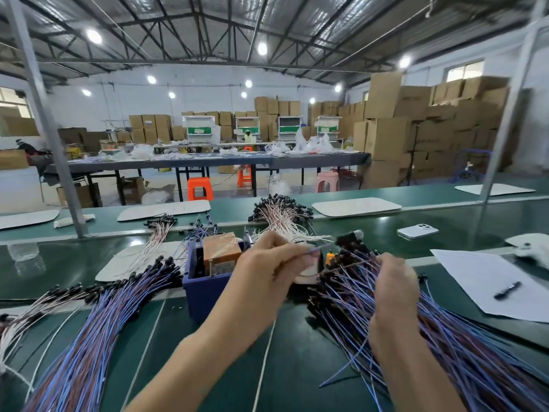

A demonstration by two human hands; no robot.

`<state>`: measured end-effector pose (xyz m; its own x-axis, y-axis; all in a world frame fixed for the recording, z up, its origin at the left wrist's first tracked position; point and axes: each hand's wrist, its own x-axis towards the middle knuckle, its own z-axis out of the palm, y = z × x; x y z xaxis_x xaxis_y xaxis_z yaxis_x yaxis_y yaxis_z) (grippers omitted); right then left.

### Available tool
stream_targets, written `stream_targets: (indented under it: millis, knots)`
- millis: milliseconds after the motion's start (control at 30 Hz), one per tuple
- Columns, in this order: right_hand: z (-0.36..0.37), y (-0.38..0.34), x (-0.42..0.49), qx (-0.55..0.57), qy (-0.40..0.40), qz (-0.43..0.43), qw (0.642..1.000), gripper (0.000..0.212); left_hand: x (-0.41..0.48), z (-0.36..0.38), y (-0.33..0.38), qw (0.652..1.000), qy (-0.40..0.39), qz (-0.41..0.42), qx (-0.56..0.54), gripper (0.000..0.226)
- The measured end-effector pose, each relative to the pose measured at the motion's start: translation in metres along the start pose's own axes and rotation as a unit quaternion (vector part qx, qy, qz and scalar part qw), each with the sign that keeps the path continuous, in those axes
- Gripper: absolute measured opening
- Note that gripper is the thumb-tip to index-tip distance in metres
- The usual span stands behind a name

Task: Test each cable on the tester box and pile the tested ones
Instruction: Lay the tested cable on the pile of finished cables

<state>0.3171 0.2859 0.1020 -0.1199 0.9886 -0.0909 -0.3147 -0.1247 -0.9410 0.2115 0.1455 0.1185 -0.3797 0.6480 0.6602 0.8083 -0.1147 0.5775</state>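
A blue tester box [205, 285] with an orange unit [221, 251] inside stands at the middle of the green bench. My left hand [276, 263] hovers right of it, pinching one blue cable [319, 248] whose black end points right. My right hand [392, 281] rests on a big fan of blue and brown cables [445, 337] at the right, fingers closed around some of them. Another large pile of the same cables [98, 322] lies at the left. The box's front face is partly hidden behind my left hand.
White-wired cable bundles [282, 215] lie behind the box. A phone [417, 231], a sheet of paper [490, 281] with a black pen [507, 290], and white mats sit on the bench. A metal post [59, 150] rises at the left. Cardboard boxes and tables fill the hall.
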Motion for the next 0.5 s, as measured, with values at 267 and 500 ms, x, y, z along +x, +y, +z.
stream_targets:
  millis: [267, 500]
  knots:
    - [-0.02, -0.03, -0.019, -0.129, 0.159, -0.44, 0.874, 0.072, 0.065, -0.014, 0.052, 0.977, 0.038, -0.071, -0.197, 0.012]
    - [-0.021, -0.036, -0.01, -0.341, -0.118, -0.429, 0.828, 0.055, 0.096, 0.034, 0.054, 0.934, -0.005, -0.104, -0.341, 0.021]
